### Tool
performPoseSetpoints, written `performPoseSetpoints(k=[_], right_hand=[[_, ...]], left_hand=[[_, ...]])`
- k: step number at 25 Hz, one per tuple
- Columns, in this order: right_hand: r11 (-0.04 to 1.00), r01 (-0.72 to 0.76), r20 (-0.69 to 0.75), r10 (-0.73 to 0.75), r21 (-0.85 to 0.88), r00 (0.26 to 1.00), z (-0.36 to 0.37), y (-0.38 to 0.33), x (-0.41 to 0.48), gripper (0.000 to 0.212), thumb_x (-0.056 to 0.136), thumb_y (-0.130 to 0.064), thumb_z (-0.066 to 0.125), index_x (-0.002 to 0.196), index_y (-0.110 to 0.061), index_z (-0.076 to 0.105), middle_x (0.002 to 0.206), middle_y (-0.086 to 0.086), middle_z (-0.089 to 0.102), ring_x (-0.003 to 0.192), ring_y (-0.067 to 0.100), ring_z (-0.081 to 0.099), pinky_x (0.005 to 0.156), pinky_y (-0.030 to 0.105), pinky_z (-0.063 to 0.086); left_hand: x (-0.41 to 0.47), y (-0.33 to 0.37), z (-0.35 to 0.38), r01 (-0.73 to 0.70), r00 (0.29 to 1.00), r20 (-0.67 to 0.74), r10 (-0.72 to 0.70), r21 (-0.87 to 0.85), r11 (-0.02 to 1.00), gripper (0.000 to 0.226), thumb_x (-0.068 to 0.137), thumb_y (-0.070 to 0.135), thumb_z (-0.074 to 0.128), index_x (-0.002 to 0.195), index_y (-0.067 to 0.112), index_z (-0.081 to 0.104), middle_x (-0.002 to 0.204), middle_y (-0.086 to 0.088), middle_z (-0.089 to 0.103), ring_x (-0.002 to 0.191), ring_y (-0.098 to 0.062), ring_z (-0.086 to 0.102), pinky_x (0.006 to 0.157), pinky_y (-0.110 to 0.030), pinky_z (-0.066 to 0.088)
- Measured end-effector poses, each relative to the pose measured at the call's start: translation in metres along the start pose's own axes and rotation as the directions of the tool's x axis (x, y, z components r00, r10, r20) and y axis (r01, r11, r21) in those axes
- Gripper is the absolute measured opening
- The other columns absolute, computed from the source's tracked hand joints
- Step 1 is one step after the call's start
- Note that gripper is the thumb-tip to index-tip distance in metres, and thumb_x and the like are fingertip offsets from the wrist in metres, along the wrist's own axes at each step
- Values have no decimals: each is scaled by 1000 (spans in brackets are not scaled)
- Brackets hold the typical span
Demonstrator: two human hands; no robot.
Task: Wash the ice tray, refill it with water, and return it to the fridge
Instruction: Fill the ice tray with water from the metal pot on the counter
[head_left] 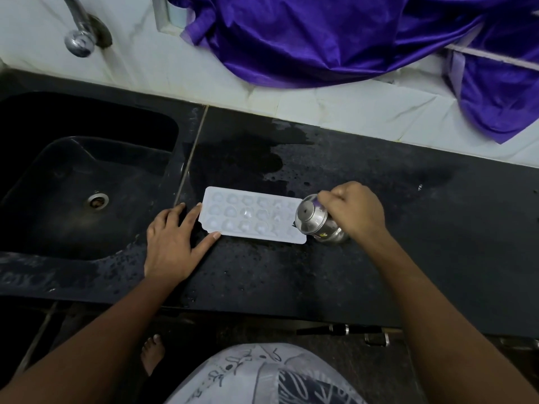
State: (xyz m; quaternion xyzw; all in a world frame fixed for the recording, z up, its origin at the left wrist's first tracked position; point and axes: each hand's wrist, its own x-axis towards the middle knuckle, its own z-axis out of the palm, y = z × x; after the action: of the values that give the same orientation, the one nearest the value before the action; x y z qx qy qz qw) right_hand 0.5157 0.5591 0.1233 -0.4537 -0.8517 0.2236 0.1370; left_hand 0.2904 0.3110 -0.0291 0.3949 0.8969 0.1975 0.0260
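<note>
My left hand [172, 243], fingers spread, steadies 1 end of the tray [252, 214]; my right hand [357, 211] grips a cup [318, 218] tilted over the other. I'd pour slowly, tray flat.

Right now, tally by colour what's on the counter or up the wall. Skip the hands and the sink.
White: 1, the ice tray
Silver metal: 2, the steel pot and the tap
Purple: 1, the cloth
Total: 4

Purple cloth [335, 33] drapes over the white tiles [291, 103] behind a wet black counter [408, 228].
</note>
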Motion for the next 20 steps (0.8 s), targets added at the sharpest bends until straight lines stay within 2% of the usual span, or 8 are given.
performPoseSetpoints(k=[3,8,11,13,14,16,18,20], right_hand=[[991,25,-1,-25,-128,1000,5,-9,0,47,88,-39,61,54,-7,56,48,7,50,45,20,45,51,28,31],[985,46,-22,-51,-167,998,5,-13,1,49,88,-39,62,50,-10,50,43,1,43,44,19,43,51,28,29],[999,14,-24,-15,-45,1000,-2,0,3,48,89,-33,61,50,-10,46,46,0,41,46,19,39,52,30,30],[985,-57,4,58,163,998,-7,13,4,46,89,-29,62,50,-10,47,48,0,42,48,18,38,55,32,33],[943,-108,24,106,314,994,-11,18,3,44,88,-25,63,50,-10,47,48,0,41,48,16,37,56,32,33],[785,-196,61,198,588,978,-17,26,2,37,84,-20,64,52,-12,46,47,-4,39,45,11,35,51,27,29],[608,-242,88,272,757,958,-19,28,-1,27,76,-24,61,54,-17,47,47,-6,37,43,9,32,45,23,24],[452,-251,114,309,856,944,-20,26,-3,31,77,-24,57,49,-23,46,45,-8,35,40,8,27,43,22,18]], left_hand=[[0,0,0,-1,1000,-9,1,-1,1000,83,92,82,36,159,33,42,159,-13,45,147,-37,34,118,-60,31],[-1,1,0,3,1000,-14,-3,-5,1000,82,93,82,36,158,34,42,159,-13,45,147,-37,33,118,-59,31],[-1,1,0,2,1000,-11,-2,-4,1000,82,92,82,36,159,33,42,159,-12,45,147,-36,34,117,-59,31],[-1,1,0,0,1000,-11,-1,-1,1000,83,93,82,36,159,34,42,159,-12,45,147,-36,34,118,-59,31],[-1,1,0,0,1000,-11,0,0,1000,83,93,82,35,159,34,41,159,-12,45,147,-36,34,118,-59,31],[-1,0,-1,-1,1000,-10,1,1,1000,83,93,82,35,160,33,41,159,-12,45,146,-36,34,118,-59,31],[-1,0,-1,-2,1000,-7,2,4,1000,83,93,82,35,160,33,41,159,-12,45,146,-35,34,118,-59,31],[-1,0,-1,-2,1000,-7,2,6,1000,83,93,82,36,160,33,41,159,-12,45,146,-35,34,118,-59,31]])
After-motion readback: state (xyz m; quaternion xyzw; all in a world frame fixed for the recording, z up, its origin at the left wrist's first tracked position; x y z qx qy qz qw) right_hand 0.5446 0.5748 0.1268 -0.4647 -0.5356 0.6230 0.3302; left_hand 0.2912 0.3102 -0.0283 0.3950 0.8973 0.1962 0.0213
